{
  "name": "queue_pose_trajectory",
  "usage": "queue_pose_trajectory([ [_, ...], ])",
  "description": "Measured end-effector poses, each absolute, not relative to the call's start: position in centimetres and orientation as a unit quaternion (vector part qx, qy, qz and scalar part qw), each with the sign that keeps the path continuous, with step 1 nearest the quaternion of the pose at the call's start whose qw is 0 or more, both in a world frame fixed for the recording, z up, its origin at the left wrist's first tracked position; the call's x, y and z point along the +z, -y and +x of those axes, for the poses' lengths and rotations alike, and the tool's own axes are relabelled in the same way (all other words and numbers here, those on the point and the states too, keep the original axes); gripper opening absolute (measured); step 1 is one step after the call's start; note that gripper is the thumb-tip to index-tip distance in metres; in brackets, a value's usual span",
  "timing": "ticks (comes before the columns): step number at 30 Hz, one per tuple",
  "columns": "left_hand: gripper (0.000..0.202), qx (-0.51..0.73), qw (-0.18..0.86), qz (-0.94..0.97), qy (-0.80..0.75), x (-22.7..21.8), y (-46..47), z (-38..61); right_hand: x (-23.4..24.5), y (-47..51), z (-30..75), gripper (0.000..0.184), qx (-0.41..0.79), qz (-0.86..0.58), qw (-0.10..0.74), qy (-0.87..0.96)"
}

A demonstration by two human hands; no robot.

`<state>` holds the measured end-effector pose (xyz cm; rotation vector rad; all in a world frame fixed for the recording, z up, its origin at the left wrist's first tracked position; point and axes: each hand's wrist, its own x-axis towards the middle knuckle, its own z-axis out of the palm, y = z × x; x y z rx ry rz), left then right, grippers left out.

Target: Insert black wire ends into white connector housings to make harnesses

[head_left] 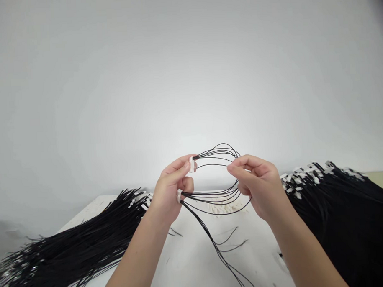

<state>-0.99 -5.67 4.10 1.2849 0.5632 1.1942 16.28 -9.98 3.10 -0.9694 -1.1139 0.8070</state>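
Note:
My left hand (172, 184) pinches a small white connector (192, 165) between thumb and finger. A second white connector (179, 196) rests against the lower fingers of that hand. Thin black wires (216, 195) run from one connector to the other in an open loop toward the right. My right hand (257, 179) has thumb and forefinger closed on a single black wire near the upper connector, and the loop's far bend passes behind its fingers. From the lower connector a bundle of loose black wires (202, 222) hangs down over the table.
A thick pile of black wires (84, 235) with white ends lies at left. Another large pile (341, 222) with white connectors is at right. Small cream-coloured pieces (225, 206) are scattered on the white table (189, 260). A pale wall (189, 76) rises behind.

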Motion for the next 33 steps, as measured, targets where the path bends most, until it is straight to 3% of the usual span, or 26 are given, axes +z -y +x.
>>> queue_pose_trajectory([
  [10,0.021,0.524,0.593,0.562,-0.243,3.9,5.4,-1.1,3.7,10.7,16.0,0.017,0.319,-0.427,0.67,0.517],
  [15,0.025,0.539,0.568,0.565,-0.261,3.8,5.3,-0.9,3.7,11.3,16.5,0.015,0.27,-0.438,0.618,0.595],
  [27,0.026,0.545,0.52,0.596,-0.279,3.6,5.6,-0.6,2.6,10.6,16.4,0.007,-0.101,-0.511,0.534,0.666],
  [33,0.027,0.526,0.542,0.586,-0.293,3.7,5.6,-0.6,2.2,10.0,16.1,0.008,-0.212,-0.537,0.492,0.652],
])
